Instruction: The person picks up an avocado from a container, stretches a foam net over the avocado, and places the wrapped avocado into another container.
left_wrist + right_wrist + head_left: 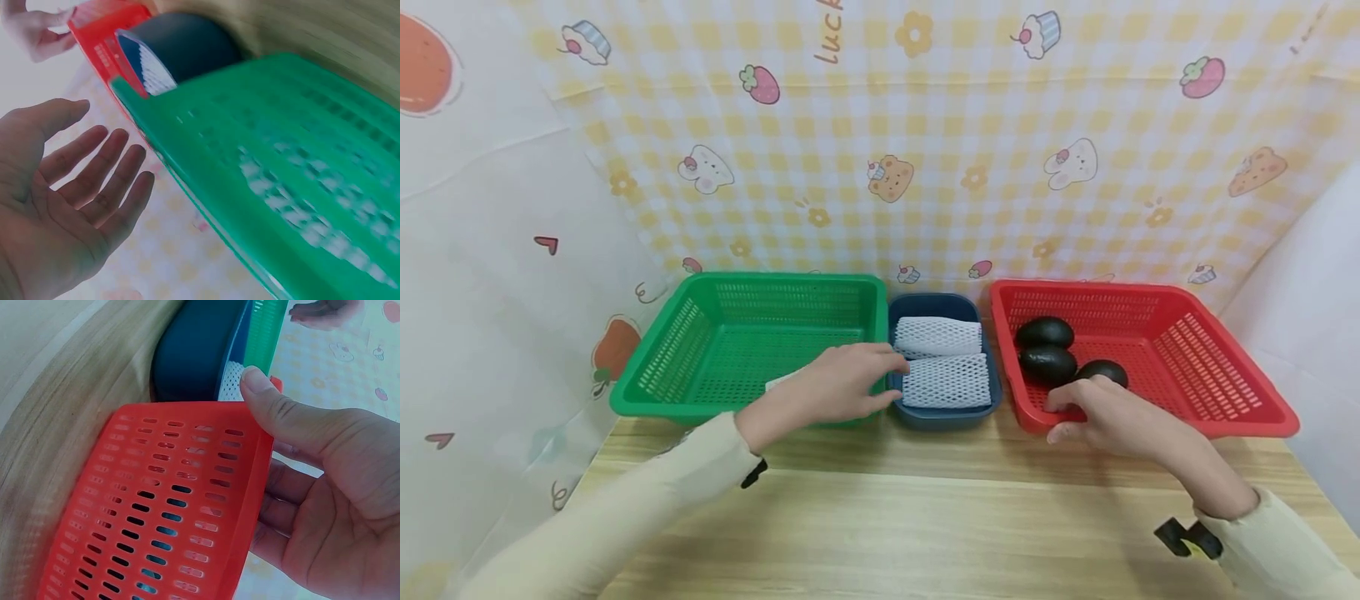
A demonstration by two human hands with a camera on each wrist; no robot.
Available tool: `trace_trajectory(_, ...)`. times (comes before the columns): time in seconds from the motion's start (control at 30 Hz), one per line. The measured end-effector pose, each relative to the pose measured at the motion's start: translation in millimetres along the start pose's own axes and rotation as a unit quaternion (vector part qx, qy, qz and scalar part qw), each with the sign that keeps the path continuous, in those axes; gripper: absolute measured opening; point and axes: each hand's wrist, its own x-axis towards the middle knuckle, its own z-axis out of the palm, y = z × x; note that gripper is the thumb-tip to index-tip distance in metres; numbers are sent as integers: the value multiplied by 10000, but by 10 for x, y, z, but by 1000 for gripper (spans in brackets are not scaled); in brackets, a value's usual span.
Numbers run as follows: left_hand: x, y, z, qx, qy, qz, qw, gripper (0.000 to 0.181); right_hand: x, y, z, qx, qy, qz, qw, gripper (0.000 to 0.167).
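My left hand (842, 383) hovers over the right end of the green basket (625, 392), its fingertips near the white foam net sleeves (946, 382) in the blue container (947, 421). In the left wrist view the palm is bare and the fingers are spread. At the front left corner of the red basket (1240, 425), my right hand (1101, 414) reaches over the rim, thumb on the near side. Its fingertips are hidden behind the basket wall in the right wrist view. Dark avocados (1048, 365) lie in the red basket, one partly behind this hand.
Beyond the baskets hangs a yellow checked cloth (925, 167). The wooden table (910, 533) extends in front of the containers. Inside the green basket a white piece (786, 381) shows, mostly covered by the left arm.
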Motion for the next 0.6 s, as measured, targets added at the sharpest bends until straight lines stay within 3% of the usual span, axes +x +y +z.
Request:
trace_trajectory(0.37,404,309,270,109,-1069,-271,9938,27,16,-41,-26,-96,-105,45,9999,24)
trace_trajectory(0.47,430,340,369,148,-1157,-334,9926,20,18,-45,-36,-87,-132,79,9998,25)
trace_trajectory(0.6,413,345,467,273,-1040,-372,9935,16,21,-43,-33,-102,-160,114,9998,26)
